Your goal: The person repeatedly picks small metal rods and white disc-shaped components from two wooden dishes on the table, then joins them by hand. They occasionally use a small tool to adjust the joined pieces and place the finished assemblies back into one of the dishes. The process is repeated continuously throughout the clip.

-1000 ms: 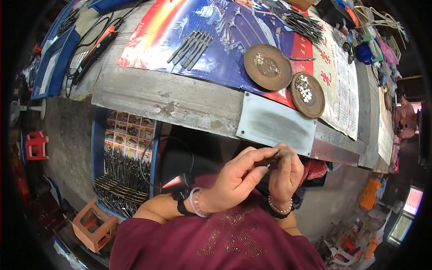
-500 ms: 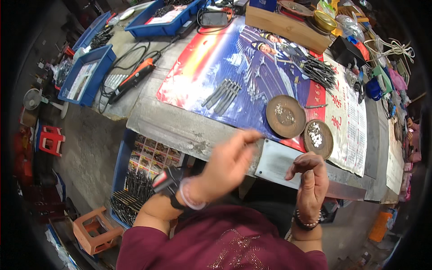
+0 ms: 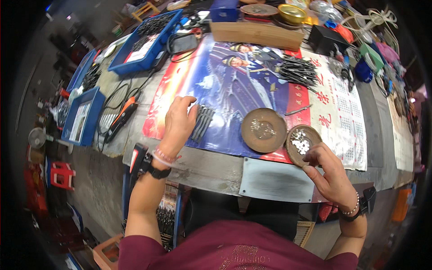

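My left hand (image 3: 180, 119) hangs over the poster, its fingers loosely bent and apart with nothing seen in them. Right beside it lies a short row of slim dark grey rods (image 3: 204, 123), partly hidden by the fingers. At the near rim of a small brown bowl (image 3: 291, 155) is my right hand (image 3: 330, 175), thumb and forefinger apart. Small shiny whitish pieces (image 3: 300, 143) sit in that bowl. To its left, a larger brown dish (image 3: 247, 135) has tiny metallic bits in it. A single thin dark rod (image 3: 298, 110) lies above the small bowl.
A grey-white plate (image 3: 276, 180) lies at the table's near edge. Farther back are a bundle of dark rods (image 3: 297, 72), a wooden block (image 3: 256, 35) and a black box (image 3: 327, 40). Blue trays (image 3: 82, 118) and a corded orange-black tool (image 3: 121, 119) occupy the left side.
My left hand has moved up and left to the row of dark rods. The right hand has shifted right to the small bowl. The whole view has turned and shifted somewhat.
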A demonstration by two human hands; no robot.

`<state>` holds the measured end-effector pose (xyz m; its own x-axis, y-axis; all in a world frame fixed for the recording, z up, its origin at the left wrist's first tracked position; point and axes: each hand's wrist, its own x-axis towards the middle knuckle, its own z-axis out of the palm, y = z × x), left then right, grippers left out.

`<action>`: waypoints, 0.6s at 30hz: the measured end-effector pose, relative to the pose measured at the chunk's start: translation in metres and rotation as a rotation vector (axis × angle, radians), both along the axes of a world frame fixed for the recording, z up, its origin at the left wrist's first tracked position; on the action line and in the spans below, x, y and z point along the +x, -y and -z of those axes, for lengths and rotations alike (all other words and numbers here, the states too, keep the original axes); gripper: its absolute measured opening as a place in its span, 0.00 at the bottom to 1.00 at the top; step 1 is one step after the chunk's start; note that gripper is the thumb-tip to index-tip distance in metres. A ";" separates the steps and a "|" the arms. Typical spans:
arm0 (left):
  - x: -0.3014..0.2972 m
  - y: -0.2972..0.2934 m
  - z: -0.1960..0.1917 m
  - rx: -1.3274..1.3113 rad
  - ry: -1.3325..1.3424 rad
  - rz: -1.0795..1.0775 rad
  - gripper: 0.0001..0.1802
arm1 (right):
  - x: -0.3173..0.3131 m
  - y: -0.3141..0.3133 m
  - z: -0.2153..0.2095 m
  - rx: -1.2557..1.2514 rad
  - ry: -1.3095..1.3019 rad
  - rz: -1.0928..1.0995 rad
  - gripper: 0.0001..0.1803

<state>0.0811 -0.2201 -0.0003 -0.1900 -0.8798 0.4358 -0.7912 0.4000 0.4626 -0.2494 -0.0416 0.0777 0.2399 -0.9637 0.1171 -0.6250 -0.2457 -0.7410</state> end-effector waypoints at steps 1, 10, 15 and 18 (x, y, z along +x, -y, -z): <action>-0.013 -0.002 -0.008 0.041 -0.099 0.124 0.08 | -0.005 0.001 -0.001 -0.008 -0.011 0.006 0.09; -0.204 0.005 -0.005 0.241 -0.017 0.656 0.11 | -0.026 -0.001 0.006 -0.021 0.034 0.020 0.08; -0.252 0.029 0.014 0.376 0.207 0.575 0.11 | -0.032 -0.017 0.006 0.028 0.027 0.033 0.09; -0.245 0.030 0.001 0.371 0.032 0.607 0.10 | -0.036 -0.023 0.004 0.021 0.016 0.045 0.09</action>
